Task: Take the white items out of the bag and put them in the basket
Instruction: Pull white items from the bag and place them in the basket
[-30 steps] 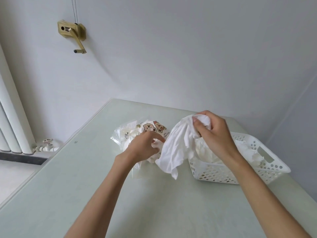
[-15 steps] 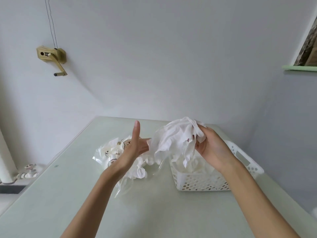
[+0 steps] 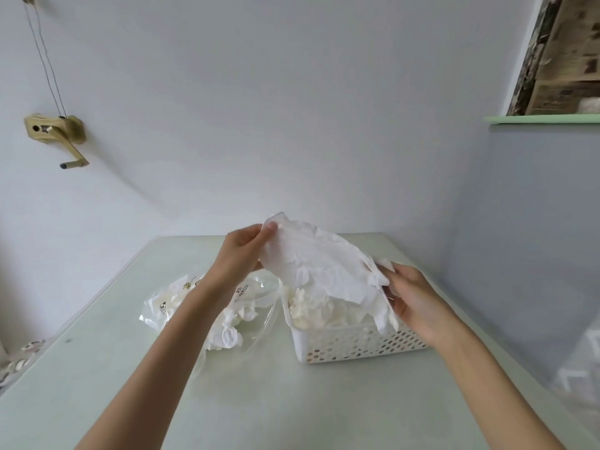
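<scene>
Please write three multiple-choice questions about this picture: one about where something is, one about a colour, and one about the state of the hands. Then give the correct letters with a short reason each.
1. Where is the white perforated plastic basket?
A. right of the clear printed plastic bag
B. left of it
C. on the wall

2. What colour is the narrow shelf at upper right?
A. red
B. light green
C. black

3. How is the crumpled white cloth held?
A. left hand only
B. right hand only
C. both hands

Answers: 1 A, the basket stands to the bag's right on the pale green table; 2 B, its edge is light green; 3 C, each hand pinches one end above the basket.
</scene>
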{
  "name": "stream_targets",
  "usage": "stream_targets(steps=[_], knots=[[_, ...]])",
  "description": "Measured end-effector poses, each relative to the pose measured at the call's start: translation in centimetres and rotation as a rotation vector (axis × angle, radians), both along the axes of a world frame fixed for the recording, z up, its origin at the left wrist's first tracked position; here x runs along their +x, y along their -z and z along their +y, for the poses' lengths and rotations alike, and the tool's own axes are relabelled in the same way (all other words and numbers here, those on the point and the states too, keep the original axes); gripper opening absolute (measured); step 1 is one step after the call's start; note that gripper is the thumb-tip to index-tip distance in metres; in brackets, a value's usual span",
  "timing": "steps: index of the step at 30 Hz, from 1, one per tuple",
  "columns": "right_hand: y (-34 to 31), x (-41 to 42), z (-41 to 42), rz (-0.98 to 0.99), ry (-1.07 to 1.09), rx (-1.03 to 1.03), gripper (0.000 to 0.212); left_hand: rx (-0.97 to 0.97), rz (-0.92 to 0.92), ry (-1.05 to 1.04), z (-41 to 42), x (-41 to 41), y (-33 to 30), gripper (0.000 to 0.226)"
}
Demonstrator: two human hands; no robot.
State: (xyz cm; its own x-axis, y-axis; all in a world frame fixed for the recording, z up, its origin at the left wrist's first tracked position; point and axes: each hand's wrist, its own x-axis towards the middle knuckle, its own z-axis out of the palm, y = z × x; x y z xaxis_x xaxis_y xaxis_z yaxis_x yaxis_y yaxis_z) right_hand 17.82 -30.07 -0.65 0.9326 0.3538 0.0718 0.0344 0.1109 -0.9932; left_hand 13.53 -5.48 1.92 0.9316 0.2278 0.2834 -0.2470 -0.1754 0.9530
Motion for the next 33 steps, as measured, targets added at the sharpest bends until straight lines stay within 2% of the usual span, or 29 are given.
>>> stream_targets(steps=[3, 5, 7, 9, 11, 14, 15, 17, 20, 23, 25, 26, 28, 30, 33], knots=[[0.5, 0.5, -1.9, 0.039, 0.030, -0.096, 0.022, 0.030, -0.104, -0.044, -1.1, 0.6, -1.9, 0.040], [0.2, 0.8, -2.9, 0.016, 0.096, -0.178, 0.023, 0.127, -0.180, -0.065, -1.9, 1.0, -3.1, 0.040], [-0.7, 1.0, -3.6, -0.107, 0.221, -0.323, 0.024, 0.254, -0.219, -0.032, -2.6, 0.9, -4.6, 0.036], [-2.3, 0.7, -3.8, -0.270, 0.329, -0.355, 0.025, 0.373, -0.231, 0.073, -3.5, 0.7, -6.1, 0.031], [-4.3, -0.2, -3.0, -0.396, 0.276, -0.288, 0.035, 0.467, -0.229, 0.177, -4.5, 0.5, -7.3, 0.022], [-7.2, -1.7, -0.9, -0.434, -0.005, -0.325, 0.064, 0.516, -0.192, 0.301, -5.8, 0.0, -8.0, 0.010], [-7.7, -1.9, -0.2, -0.443, -0.070, -0.371, 0.062, 0.526, -0.182, 0.330, -6.0, 0.0, -8.0, 0.013], [-8.1, -2.1, 0.6, -0.467, -0.118, -0.434, 0.039, 0.505, -0.163, 0.355, -5.9, 0.0, -7.4, 0.020], [-7.7, -1.8, 0.8, -0.442, -0.067, -0.426, 0.015, 0.330, -0.122, 0.284, -5.0, 0.1, -5.7, 0.032], [-7.0, -1.4, 0.4, -0.402, -0.030, -0.410, 0.014, 0.209, 0.028, 0.325, -4.2, 0.5, -3.3, 0.060], [-6.9, -0.9, 0.3, -0.368, -0.005, -0.371, 0.021, 0.335, 0.158, 0.451, -4.1, 0.7, -2.0, 0.069], [-6.9, -0.8, 0.3, -0.353, -0.004, -0.352, 0.023, 0.419, 0.206, 0.503, -4.3, 0.7, -1.4, 0.067], [-7.1, -0.6, 0.1, -0.331, -0.005, -0.327, 0.022, 0.512, 0.241, 0.524, -4.8, 0.7, -0.7, 0.049], [-7.4, -0.3, -0.7, -0.307, -0.008, -0.300, 0.015, 0.449, 0.222, 0.494, -4.9, 0.8, -0.3, 0.033], [-7.7, 0.5, -2.8, -0.234, -0.019, -0.228, 0.015, 0.345, 0.161, 0.412, -4.2, 0.8, -0.4, 0.029]])
